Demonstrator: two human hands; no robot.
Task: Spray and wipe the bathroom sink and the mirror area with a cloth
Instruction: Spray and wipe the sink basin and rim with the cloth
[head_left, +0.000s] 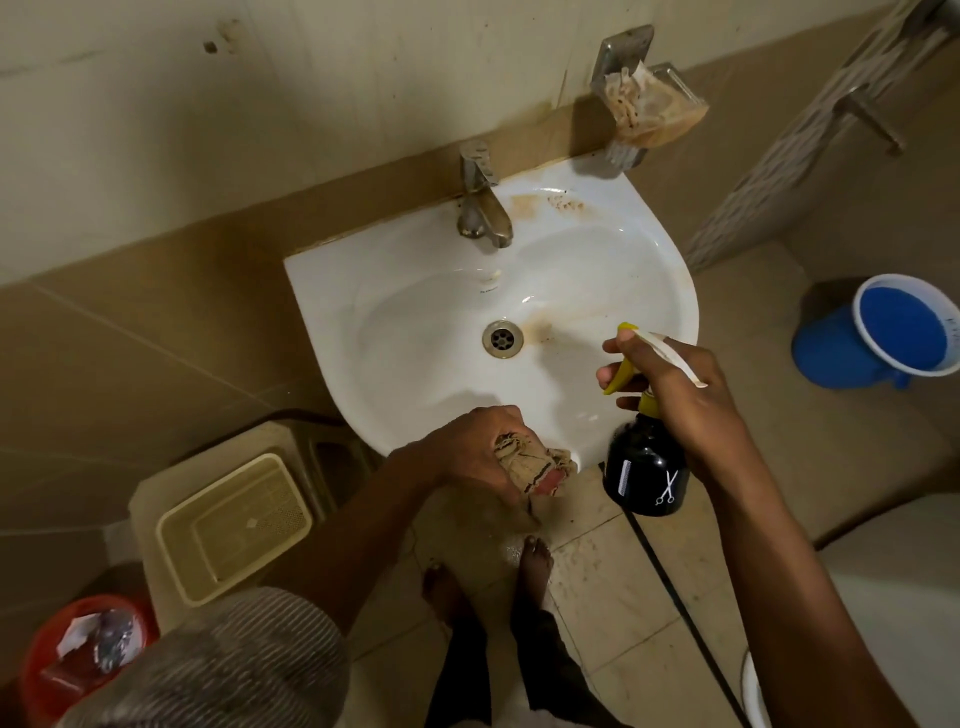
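Right hand (675, 384) grips a black spray bottle (645, 470) by its neck, a finger curled on the yellow trigger (621, 375), nozzle aimed over the white sink (415, 291); brown stains lie near the drain (502, 339) and beside the tap (480, 205). Left hand (480, 452) clutches a bunched cloth (535, 467) at the sink's front rim

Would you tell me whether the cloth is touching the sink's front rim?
Cannot tell. In the head view the cloth overlaps the sink rim edge, but contact isn't plain.
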